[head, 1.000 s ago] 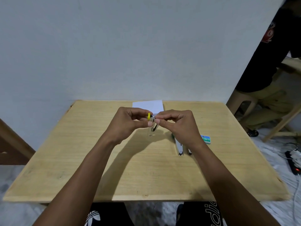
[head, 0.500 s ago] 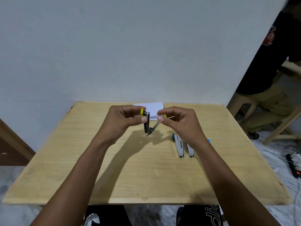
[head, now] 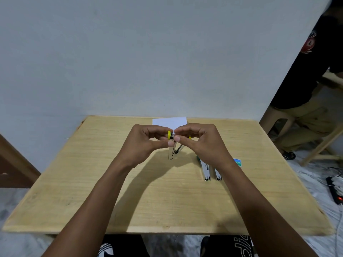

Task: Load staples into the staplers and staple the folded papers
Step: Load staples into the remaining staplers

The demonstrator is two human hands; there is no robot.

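Observation:
A small metal stapler with yellow ends (head: 173,148) hangs splayed apart above the middle of the wooden table (head: 92,182). My left hand (head: 143,143) pinches its upper yellow end. My right hand (head: 200,143) pinches the stapler's top right beside that, thumb tips nearly touching; whether staples are between the fingers is hidden. Two more metal staplers (head: 206,170) (head: 218,175) lie side by side under my right wrist. A white folded paper (head: 169,121) lies at the far edge. A small green-blue staple box (head: 237,161) peeks out past my right forearm.
A white wall stands right behind the table. At the right, another person sits on a wooden stool (head: 304,115). A black power strip (head: 334,190) with cables lies on the floor to the right. Dark wooden furniture (head: 11,164) is at the left.
My right hand has moved left toward my left hand, so the fingertips now meet at the stapler's top. The stapler's two arms stand closer together than half a second ago.

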